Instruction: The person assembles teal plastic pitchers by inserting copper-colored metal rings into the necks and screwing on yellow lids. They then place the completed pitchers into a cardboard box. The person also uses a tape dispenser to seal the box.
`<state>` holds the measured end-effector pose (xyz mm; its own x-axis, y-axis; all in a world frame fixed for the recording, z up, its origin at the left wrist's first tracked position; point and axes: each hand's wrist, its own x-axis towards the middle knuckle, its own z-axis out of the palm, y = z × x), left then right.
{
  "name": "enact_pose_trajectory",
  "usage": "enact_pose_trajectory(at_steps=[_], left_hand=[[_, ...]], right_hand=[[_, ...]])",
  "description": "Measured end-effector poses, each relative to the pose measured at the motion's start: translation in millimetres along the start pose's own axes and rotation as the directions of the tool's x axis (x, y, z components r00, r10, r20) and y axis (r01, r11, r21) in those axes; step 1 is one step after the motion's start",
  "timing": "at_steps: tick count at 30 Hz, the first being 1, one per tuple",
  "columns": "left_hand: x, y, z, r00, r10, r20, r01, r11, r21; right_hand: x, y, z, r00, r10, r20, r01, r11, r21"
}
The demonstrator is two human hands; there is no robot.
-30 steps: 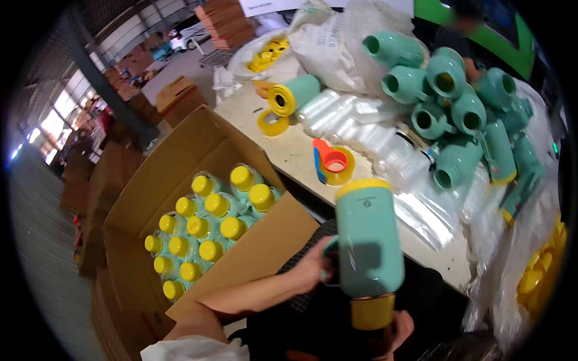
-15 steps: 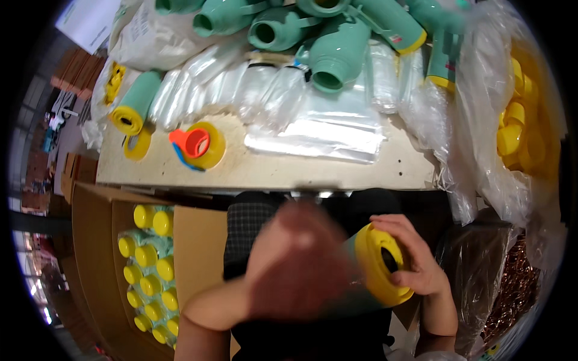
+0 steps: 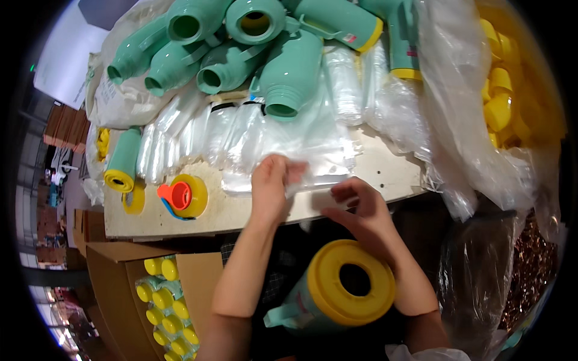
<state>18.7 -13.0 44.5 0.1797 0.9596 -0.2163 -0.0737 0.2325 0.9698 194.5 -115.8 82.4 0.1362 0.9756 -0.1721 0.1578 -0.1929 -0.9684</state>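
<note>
My left hand [image 3: 271, 188] lies on the stack of clear plastic bags [image 3: 289, 141] at the table's near edge, fingers pinching the top bag. My right hand [image 3: 361, 210] is just to its right, its bent fingers closed at the same bag's near edge. Below and between my forearms a teal bottle [image 3: 301, 310] lies in my lap with its yellow ring-shaped end [image 3: 352, 283] facing up. Neither hand touches it.
Several teal bottles [image 3: 289, 72] are piled at the back of the wooden table [image 3: 385, 171]. A yellow lid with an orange cap [image 3: 183, 195] and a lying teal bottle [image 3: 123, 159] sit at left. A cardboard box [image 3: 111, 283] of yellow-capped bottles stands lower left. Bagged yellow caps [image 3: 500, 102] are at right.
The bottle that my hands held has come down to my lap and been let go. Both hands have moved up to the plastic bags on the table.
</note>
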Motion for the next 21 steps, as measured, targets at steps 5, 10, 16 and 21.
enact_pose_trajectory(at_steps=[5,10,16,21], left_hand=[[-83,31,17,0.984,0.161,0.074,-0.133,0.948,-0.288],[-118,36,28,0.993,0.0,0.114,-0.029,0.969,0.247],[-136,41,2,0.965,0.152,0.213,-0.098,0.964,-0.247],[-136,34,-7,0.882,0.079,0.464,0.199,0.831,-0.519]], right_hand=[[0,16,10,0.975,-0.103,-0.195,0.178,0.89,0.42],[-13,4,-16,0.926,-0.308,0.217,0.278,0.947,0.16],[-15,75,-40,0.843,0.075,-0.533,0.299,0.758,0.58],[-21,53,-40,0.893,0.179,-0.414,0.28,0.498,0.821]])
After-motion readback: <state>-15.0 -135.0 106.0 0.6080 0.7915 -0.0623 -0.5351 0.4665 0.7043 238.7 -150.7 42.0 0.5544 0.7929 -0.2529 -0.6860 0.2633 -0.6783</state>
